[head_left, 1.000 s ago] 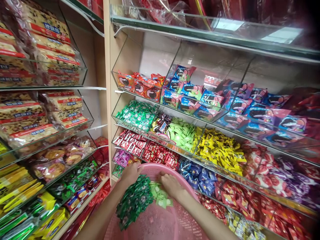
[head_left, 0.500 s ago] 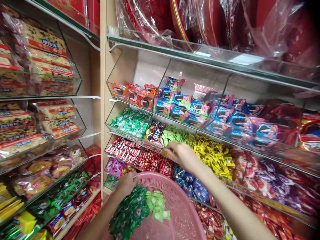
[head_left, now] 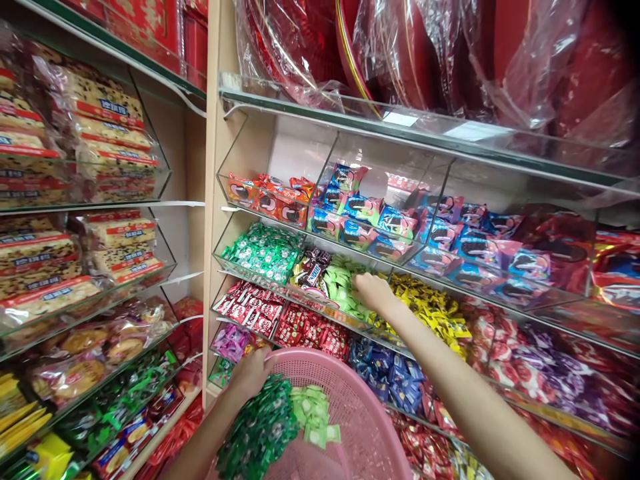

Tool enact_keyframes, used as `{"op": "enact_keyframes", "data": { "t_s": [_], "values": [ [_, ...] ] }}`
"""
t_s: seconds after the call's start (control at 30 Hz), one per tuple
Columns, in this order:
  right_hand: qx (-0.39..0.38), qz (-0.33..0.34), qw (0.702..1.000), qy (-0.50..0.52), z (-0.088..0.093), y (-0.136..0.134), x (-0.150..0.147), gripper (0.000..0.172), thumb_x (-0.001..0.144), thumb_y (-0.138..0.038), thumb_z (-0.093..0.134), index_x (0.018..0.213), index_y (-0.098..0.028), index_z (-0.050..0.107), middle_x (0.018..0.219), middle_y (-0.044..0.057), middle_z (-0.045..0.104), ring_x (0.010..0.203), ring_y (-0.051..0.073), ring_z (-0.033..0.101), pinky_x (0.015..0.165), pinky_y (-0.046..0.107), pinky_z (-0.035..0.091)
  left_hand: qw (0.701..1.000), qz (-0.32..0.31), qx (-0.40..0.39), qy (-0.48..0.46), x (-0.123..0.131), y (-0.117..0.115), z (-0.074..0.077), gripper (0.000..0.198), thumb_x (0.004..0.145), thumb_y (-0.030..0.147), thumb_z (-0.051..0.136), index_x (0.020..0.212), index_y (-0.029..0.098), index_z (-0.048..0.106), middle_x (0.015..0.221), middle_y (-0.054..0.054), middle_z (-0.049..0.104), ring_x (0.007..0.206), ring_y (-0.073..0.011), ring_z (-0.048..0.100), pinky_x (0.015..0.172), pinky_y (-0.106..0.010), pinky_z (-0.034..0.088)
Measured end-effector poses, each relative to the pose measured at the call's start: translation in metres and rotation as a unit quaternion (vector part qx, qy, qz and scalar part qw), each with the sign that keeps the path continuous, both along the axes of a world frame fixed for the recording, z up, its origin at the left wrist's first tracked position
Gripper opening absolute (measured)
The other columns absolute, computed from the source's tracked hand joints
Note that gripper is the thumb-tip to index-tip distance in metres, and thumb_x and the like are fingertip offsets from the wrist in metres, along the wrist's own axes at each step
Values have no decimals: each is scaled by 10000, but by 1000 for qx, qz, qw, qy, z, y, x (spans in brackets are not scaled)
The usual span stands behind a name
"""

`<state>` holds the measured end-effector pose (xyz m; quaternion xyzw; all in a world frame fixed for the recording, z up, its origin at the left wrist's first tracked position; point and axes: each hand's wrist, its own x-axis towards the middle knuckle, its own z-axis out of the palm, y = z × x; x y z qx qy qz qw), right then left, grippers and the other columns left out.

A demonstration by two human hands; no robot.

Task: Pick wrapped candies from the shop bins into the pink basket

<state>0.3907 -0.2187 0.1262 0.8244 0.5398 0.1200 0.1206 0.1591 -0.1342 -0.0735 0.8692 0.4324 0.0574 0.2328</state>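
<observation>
Shelving: pale wood uprights with clear, hard-edged bins stacked in tiers; red goods in crinkled, glossy film fill the upper right of the frame.
Left hand: at lower centre-left, the left hand is closed over the rim of the pink basket.
Right hand: near the centre, the right hand is at the bin of light green packets, fingers curled in; whether anything is pinched inside them cannot be told.
Basket: bottom centre, round, rigid plastic, its wall pierced with small holes.
Basket contents: dark green sweets heap on the left, shiny and twist-edged; beside them lies a smaller patch of pale green packets, flat and squarish.
Reaching well: entering from above, over the clear front lip, would likely spare the knuckles; a loose, cupped scoop should suit such small, slippery wrappers better than a hard pinch.
Steadying well: a firm left grip seems wise, since the load sits to one side and could tip the basket.
Neighbours: yellow sweets lie just right of the reaching hand, brown-wrapped bars to its left; straying fingers might mix them.
</observation>
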Motion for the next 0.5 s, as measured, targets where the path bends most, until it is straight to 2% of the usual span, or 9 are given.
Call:
{"op": "enact_keyframes", "data": {
  "t_s": [0.13, 0.33, 0.5],
  "values": [
    [22, -1, 999, -36, 0, -1, -1, 259, 849, -93, 399, 994, -137, 609, 982, 165, 639, 952, 246, 617, 728, 293, 442, 1000, -3, 5, -3, 1, 3, -3, 346, 898, 399, 327, 1044, 205, 574, 992, -85, 675, 945, -231, 624, 719, -276, 426],
    [78, 28, 994, -67, -4, -10, -11, 254, 883, -114, 337, 1003, -150, 558, 949, 136, 626, 844, 230, 635, 632, 275, 423, 1000, -3, 3, 1, 5, 4, -4, 355, 897, 403, 327, 1055, 203, 573, 999, -90, 676, 956, -241, 623, 724, -287, 429],
    [36, 63, 997, 5, -12, -15, -10, 157, 859, -158, 428, 897, -175, 580, 905, 91, 632, 827, 198, 625, 628, 248, 381, 1000, -6, 3, 6, 5, 4, -1, 347, 900, 401, 327, 1040, 204, 576, 989, -80, 680, 951, -225, 623, 712, -268, 424]
  ]
}}
